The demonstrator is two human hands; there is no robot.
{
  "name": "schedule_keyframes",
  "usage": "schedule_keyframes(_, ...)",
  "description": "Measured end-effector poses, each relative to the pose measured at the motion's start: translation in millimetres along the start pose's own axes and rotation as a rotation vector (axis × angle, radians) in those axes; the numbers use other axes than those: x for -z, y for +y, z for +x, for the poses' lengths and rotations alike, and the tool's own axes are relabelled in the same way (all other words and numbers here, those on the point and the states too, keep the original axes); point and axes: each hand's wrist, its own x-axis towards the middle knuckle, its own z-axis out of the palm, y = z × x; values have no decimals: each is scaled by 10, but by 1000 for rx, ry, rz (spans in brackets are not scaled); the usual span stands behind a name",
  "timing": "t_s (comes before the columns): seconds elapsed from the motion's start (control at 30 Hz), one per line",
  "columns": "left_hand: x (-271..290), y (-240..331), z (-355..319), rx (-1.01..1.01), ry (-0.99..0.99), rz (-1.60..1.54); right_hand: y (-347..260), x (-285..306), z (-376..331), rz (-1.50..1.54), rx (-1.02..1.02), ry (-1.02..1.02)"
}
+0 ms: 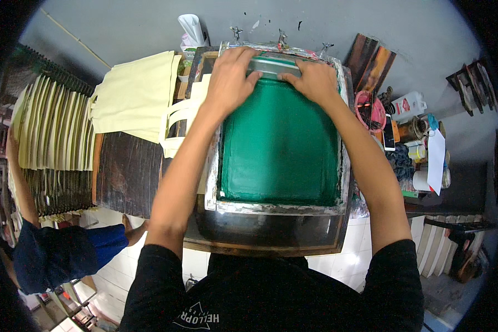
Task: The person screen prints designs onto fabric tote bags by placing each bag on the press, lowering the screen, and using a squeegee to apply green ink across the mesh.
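Note:
A screen-printing frame (271, 209) with worn, paint-spotted edges lies in front of me, its mesh (279, 146) coated deep green. Across its far end runs a squeegee (270, 68) with a pale grey handle. My left hand (232, 78) grips the left end of it and my right hand (316, 81) the right end, both thumbs on the near side. The fingers behind the handle are partly hidden. Beneath the frame's left edge, a pale yellow cloth bag (174, 124) with loop handles sticks out.
A stack of pale yellow cloth bags (135, 91) lies left, near a drying rack (55, 124) of hanging ones. Another person (66, 254) stands there. At right are a pink basket (369, 110), a phone (389, 133), a white jug (409, 105) and several tubs. Metal clamps (282, 39) line the back.

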Motion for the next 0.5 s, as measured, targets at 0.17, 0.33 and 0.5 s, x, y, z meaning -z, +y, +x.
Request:
schedule_keyframes(0.17, -11, -64, 29, 267, -496, 3, 1, 24, -291, 21, 29, 34)
schedule_keyframes(0.33, 148, 128, -290, 265, -505, -37, -97, 29, -661, 44, 55, 31)
schedule_keyframes(0.5, 521, 512, -617, 326, -549, -64, -370, 243, -1158, 95, 36, -57)
